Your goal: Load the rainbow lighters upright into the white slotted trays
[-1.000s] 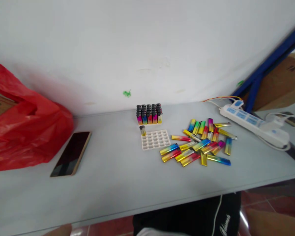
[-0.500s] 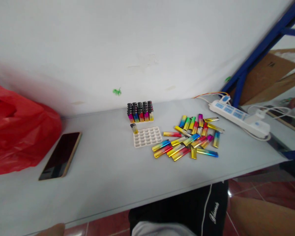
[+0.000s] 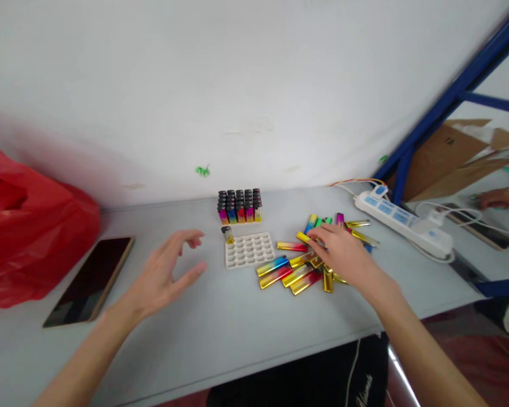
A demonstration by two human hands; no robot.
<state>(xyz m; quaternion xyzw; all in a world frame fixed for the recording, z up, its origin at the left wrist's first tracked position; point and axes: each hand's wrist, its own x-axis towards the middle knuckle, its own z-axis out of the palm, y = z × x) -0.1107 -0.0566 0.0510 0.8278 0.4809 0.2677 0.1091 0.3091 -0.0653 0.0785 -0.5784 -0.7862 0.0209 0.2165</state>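
A white tray with small round-cornered slots [image 3: 249, 252] lies flat at mid-table. One black-topped lighter [image 3: 228, 235] stands upright in its far left corner slot. To the tray's right is a loose pile of shiny lighter bodies [image 3: 275, 277] in yellow, red, blue and purple; I see no black tops on them. My right hand [image 3: 339, 251] reaches over the pile, thumb and fingers closed around a yellow lighter body [image 3: 302, 237], hiding part of the pile. My left hand [image 3: 165, 274] hovers left of the tray, fingers apart, holding nothing.
A block of several upright black-topped lighters [image 3: 240, 207] stands behind the tray, near the wall. At left are a phone [image 3: 89, 282] and a red plastic bag [image 3: 38, 226]. A white power strip [image 3: 402, 223] with cables and a blue frame [image 3: 436, 107] border the right side. Beyond it, another person's hand [image 3: 503, 198] shows.
Both my hands have come into view over the table: the left beside the tray, the right onto the pile. The camera view has shifted slightly.
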